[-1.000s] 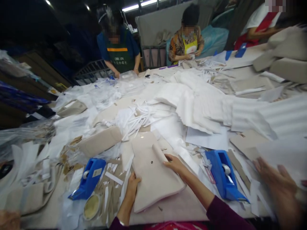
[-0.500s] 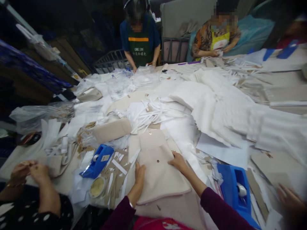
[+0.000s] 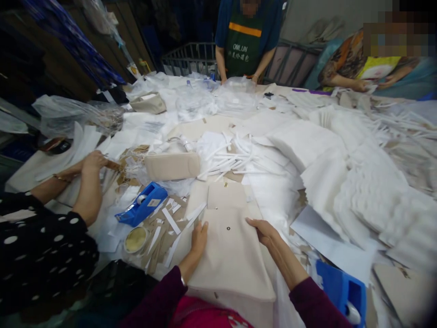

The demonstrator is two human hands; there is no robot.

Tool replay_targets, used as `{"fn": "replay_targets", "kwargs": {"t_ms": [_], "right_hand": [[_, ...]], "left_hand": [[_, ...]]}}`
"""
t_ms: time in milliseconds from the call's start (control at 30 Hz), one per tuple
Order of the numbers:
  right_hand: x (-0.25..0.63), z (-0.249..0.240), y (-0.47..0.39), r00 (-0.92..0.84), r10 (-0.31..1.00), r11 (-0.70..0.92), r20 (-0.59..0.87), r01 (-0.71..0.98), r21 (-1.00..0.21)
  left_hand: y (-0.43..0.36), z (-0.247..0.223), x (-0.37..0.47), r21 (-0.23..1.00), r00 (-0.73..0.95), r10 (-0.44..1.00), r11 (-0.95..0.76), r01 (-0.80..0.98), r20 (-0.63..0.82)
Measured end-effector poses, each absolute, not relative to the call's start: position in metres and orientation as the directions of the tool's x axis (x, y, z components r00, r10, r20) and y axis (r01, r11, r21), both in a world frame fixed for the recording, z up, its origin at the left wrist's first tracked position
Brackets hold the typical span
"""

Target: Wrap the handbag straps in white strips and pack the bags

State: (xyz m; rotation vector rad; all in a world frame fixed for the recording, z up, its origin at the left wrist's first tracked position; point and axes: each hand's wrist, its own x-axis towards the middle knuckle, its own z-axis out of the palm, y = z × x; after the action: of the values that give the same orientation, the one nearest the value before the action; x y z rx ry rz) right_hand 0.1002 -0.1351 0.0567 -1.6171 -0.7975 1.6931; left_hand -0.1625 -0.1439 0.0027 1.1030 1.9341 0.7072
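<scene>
A cream bag [image 3: 232, 255] lies in front of me, its smaller flap with a gold clasp [image 3: 226, 185] pointing away from me and a dark round snap on its body. At its left edge, my left hand [image 3: 198, 239] grips the material between thumb and fingers. My right hand [image 3: 264, 230] holds the right edge, its thumb on top and the other fingers partly hidden. Under the bag is more cream material.
Blue tape dispensers lie left [image 3: 143, 202] and right [image 3: 341, 291]. Nearby are a round tub [image 3: 135, 239], paper strips, a cream bag [image 3: 172, 166], white cords [image 3: 225, 159] and white foam sheets [image 3: 362, 182]. A person's hands [image 3: 94, 161] work at left; two people stand across the table.
The view has shifted right in relation to the room's left side. The bag sits flatter and nearer between my hands. The left neighbour's hands have reached forward toward the brown tags.
</scene>
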Motion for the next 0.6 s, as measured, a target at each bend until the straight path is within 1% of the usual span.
{"fn": "replay_targets", "kwargs": {"t_ms": [67, 133, 233, 267, 300, 333, 400, 467, 500, 533, 600], "right_hand": [[0.099, 0.063, -0.137, -0.002, 0.814, -0.579, -0.581, -0.093, -0.810], [0.096, 0.066, -0.138, 0.003, 0.792, -0.604, -0.610, -0.141, -0.785], [0.086, 0.062, -0.135, -0.005, 0.687, -0.710, -0.727, -0.218, -0.669], [0.082, 0.058, -0.134, 0.012, 0.659, -0.730, -0.752, -0.229, -0.644], [0.078, 0.053, -0.133, 0.055, 0.654, -0.730, -0.754, -0.216, -0.649], [0.074, 0.048, -0.132, 0.122, 0.669, -0.715, -0.733, -0.163, -0.680], [0.069, 0.037, -0.130, 0.283, 0.722, -0.669, -0.632, 0.054, -0.741], [0.066, 0.029, -0.130, 0.400, 0.763, -0.628, -0.508, 0.272, -0.729], [0.066, 0.026, -0.130, 0.429, 0.777, -0.610, -0.461, 0.330, -0.721], [0.066, 0.024, -0.130, 0.442, 0.786, -0.594, -0.432, 0.347, -0.726], [0.069, 0.022, -0.131, 0.416, 0.794, -0.575, -0.442, 0.282, -0.768]], "left_hand": [[-0.144, 0.002, -0.163, 0.766, -0.298, 0.888, 0.455, 0.455, -0.350], [-0.143, 0.003, -0.164, 0.774, -0.280, 0.895, 0.442, 0.455, -0.347], [-0.142, 0.006, -0.164, 0.782, -0.262, 0.907, 0.419, 0.462, -0.331], [-0.142, 0.007, -0.164, 0.778, -0.256, 0.910, 0.412, 0.473, -0.326], [-0.141, 0.007, -0.164, 0.771, -0.252, 0.912, 0.409, 0.488, -0.324], [-0.141, 0.008, -0.164, 0.760, -0.253, 0.912, 0.409, 0.505, -0.323], [-0.140, 0.009, -0.163, 0.719, -0.263, 0.909, 0.417, 0.556, -0.324], [-0.139, 0.010, -0.162, 0.672, -0.280, 0.902, 0.431, 0.603, -0.328], [-0.138, 0.009, -0.162, 0.651, -0.289, 0.899, 0.439, 0.620, -0.331], [-0.138, 0.009, -0.161, 0.636, -0.294, 0.895, 0.445, 0.631, -0.335], [-0.138, 0.008, -0.160, 0.620, -0.301, 0.890, 0.455, 0.639, -0.343]]}}
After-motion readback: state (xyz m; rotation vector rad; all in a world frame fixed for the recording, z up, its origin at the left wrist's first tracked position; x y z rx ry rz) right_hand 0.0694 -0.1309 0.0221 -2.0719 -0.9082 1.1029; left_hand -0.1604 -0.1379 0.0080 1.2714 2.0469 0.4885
